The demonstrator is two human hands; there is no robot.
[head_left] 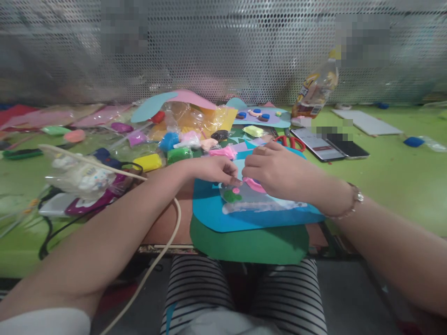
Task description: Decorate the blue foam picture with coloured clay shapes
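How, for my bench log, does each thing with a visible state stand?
Left hand: fingers curled
Right hand: fingers curled
Pink clay arc: curved, partly covered
Blue sheet: lying over green sheet
Green clay pack: in clear wrap
Red-handled scissors: lying down, blades unclear
Phone: screen lit
Drink bottle: yellow cap on

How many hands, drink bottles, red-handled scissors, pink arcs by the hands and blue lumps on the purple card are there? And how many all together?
Hands (left hand, right hand): 2
Pink arc: 1
Drink bottle: 1
Red-handled scissors: 1
Blue lumps on the purple card: 3
Total: 8
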